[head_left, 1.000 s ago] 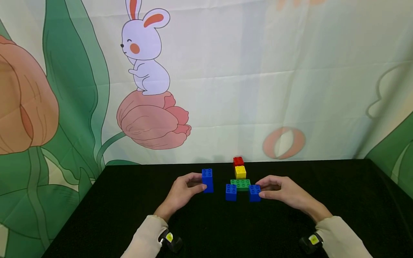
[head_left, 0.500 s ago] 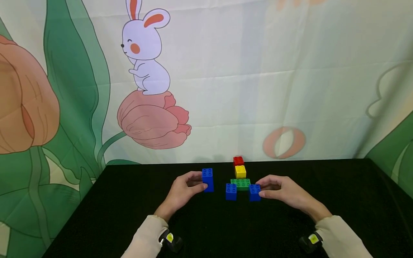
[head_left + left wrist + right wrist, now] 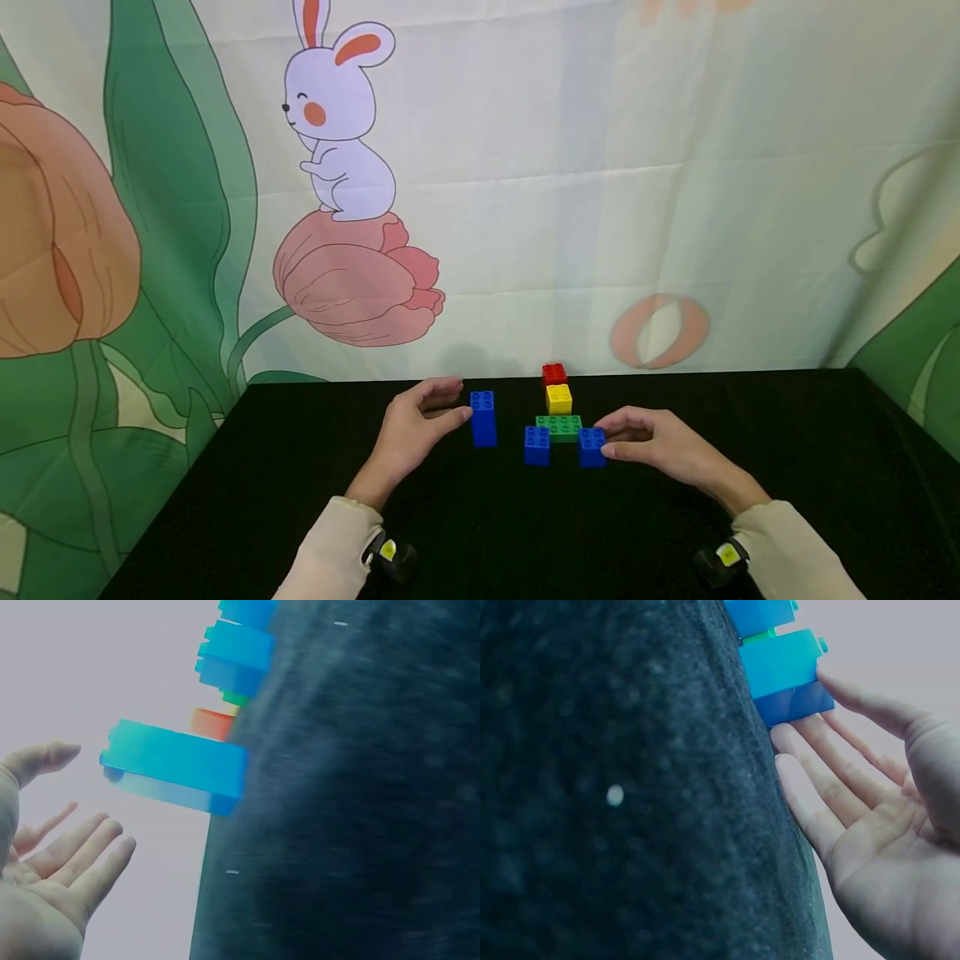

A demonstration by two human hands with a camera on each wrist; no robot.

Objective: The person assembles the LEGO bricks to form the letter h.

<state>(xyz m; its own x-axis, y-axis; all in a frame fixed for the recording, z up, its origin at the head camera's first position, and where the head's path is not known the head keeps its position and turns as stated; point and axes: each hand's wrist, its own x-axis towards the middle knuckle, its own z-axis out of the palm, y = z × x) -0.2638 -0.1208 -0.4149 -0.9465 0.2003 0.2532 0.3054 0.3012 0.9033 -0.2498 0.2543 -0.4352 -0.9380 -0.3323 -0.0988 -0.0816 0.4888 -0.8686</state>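
A tall blue building block (image 3: 483,421) stands upright on the black table. My left hand (image 3: 408,429) is just left of it, thumb and fingers spread with nothing between them; the left wrist view shows a gap between the thumb and this block (image 3: 176,765). My right hand (image 3: 660,442) pinches the right one of two shorter blue blocks (image 3: 592,447), its thumb at the near corner and fingers along the other side. The second short blue block (image 3: 537,447) stands to the left. Behind this pair lies a wide green block (image 3: 558,428).
A yellow block (image 3: 558,399) stands behind the green one, and a red block (image 3: 554,374) is farther back near the table's rear edge. Behind the black table (image 3: 510,533) hangs a printed cloth (image 3: 525,208). Both wrists wear dark cameras.
My left hand has let go of the tall blue block and drawn back to the left, its fingers spreading. The block stays upright. My right hand has kept its place at the short blue block.
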